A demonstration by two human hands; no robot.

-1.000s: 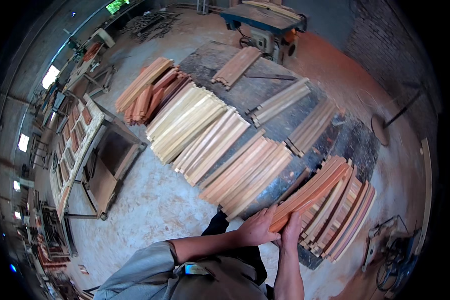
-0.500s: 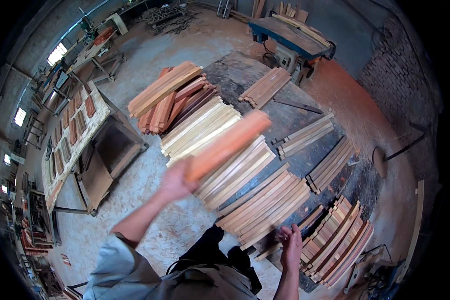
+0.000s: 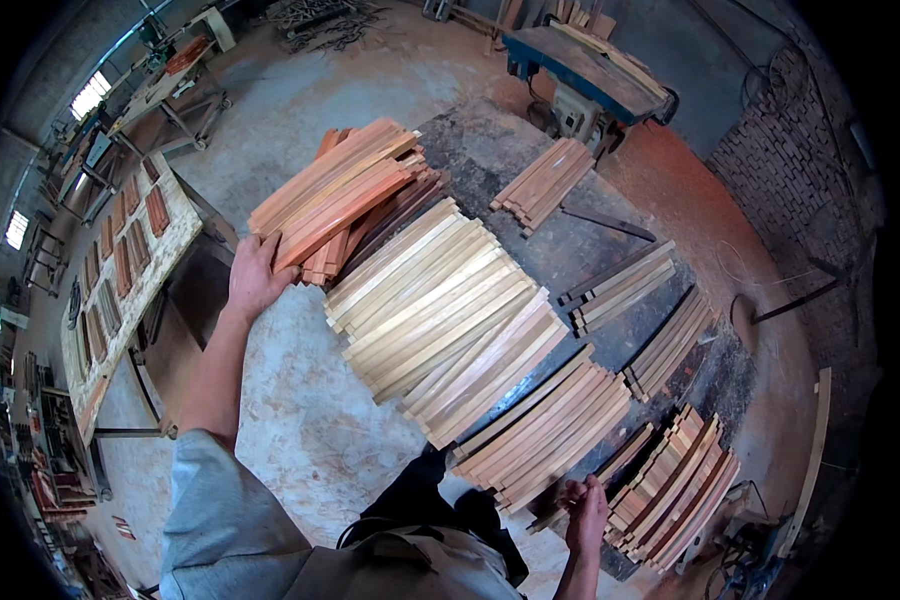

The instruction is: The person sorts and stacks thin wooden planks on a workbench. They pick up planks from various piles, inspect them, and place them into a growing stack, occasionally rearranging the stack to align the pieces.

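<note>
My left hand [image 3: 258, 275] is closed around the near end of a reddish wooden strip [image 3: 345, 212], which lies slanted on a stack of reddish strips [image 3: 315, 180] at the table's far left. Beside that stack spreads a wide row of pale wooden strips [image 3: 440, 300]. Low on the right, my right hand [image 3: 587, 508] hovers with its fingers curled in; whether anything is inside them is hidden. Close to it are a bundle of light pinkish-brown strips [image 3: 545, 430] and a pile of mixed light and dark strips [image 3: 670, 490].
The dark worktable [image 3: 470, 140] also carries smaller bundles of strips [image 3: 545, 180] along its far side. A saw table [image 3: 585, 70] stands beyond it, with reddish sawdust [image 3: 660, 170] on the floor. To the left is a trestle table [image 3: 175, 225] with strips laid out.
My left hand has carried the reddish strip leftward from above the pale row onto the reddish stack. My right hand's fingers have curled in more. The view has shifted slightly.
</note>
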